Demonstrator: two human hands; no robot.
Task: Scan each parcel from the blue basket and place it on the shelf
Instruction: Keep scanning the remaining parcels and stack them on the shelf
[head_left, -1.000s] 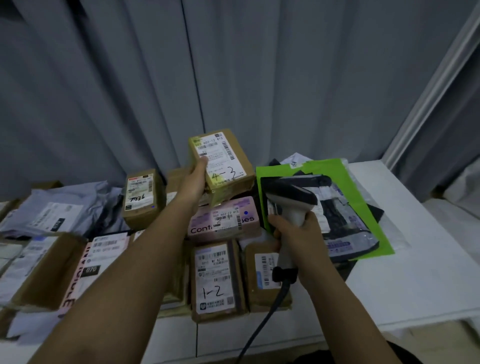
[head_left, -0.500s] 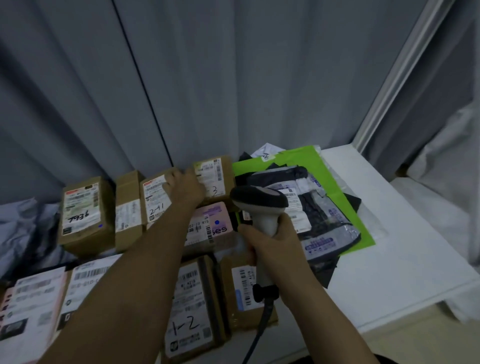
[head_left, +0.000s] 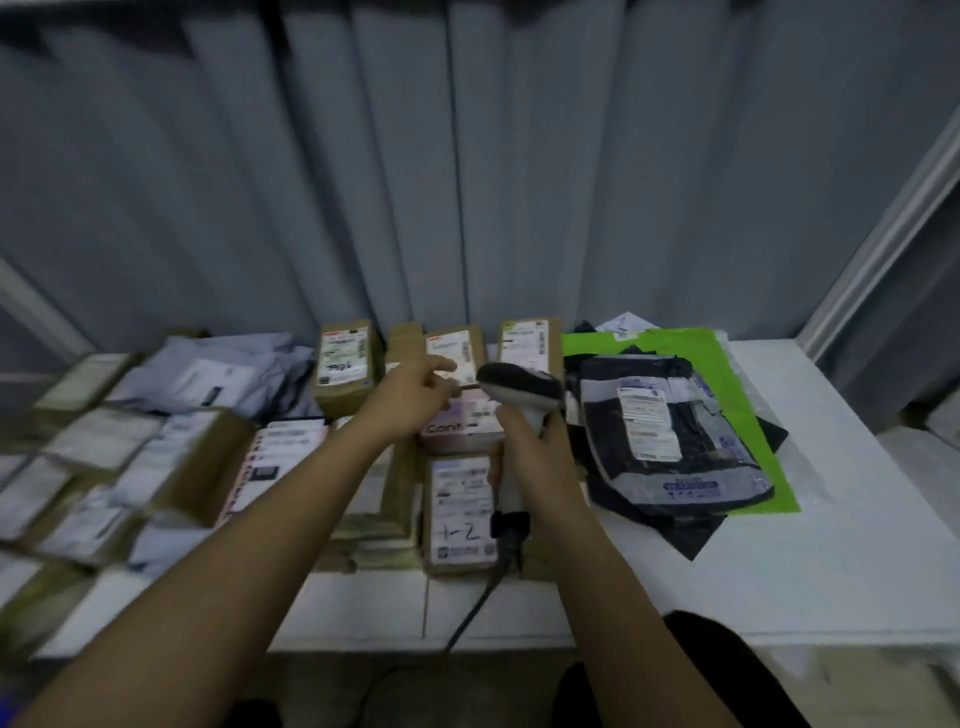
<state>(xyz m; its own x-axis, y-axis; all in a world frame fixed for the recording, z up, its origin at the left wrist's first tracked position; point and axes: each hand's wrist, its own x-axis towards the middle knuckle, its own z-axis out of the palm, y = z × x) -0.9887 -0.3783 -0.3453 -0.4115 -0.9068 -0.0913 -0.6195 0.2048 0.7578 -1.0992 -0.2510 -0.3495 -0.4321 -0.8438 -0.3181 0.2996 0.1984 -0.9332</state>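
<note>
My right hand (head_left: 535, 457) grips the handle of a white and black barcode scanner (head_left: 519, 392), its cable trailing down over the shelf's front edge. My left hand (head_left: 421, 387) hovers empty with fingers apart above the back row of boxes. The small brown parcel (head_left: 530, 345) with a white label stands at the right end of that back row, against the curtain, apart from my left hand. The white shelf (head_left: 831, 530) carries rows of labelled cardboard boxes. The blue basket is not in view.
Dark and grey mailer bags (head_left: 670, 441) lie on a green bag (head_left: 748, 384) right of the boxes. A box marked 1-2 (head_left: 460, 512) sits near the front edge. Grey bags and more boxes (head_left: 156, 447) crowd the left. A grey curtain hangs behind.
A second ago my left hand held the small brown parcel up by the scanner. It then set the parcel in the back row and has now let go and drawn back.
</note>
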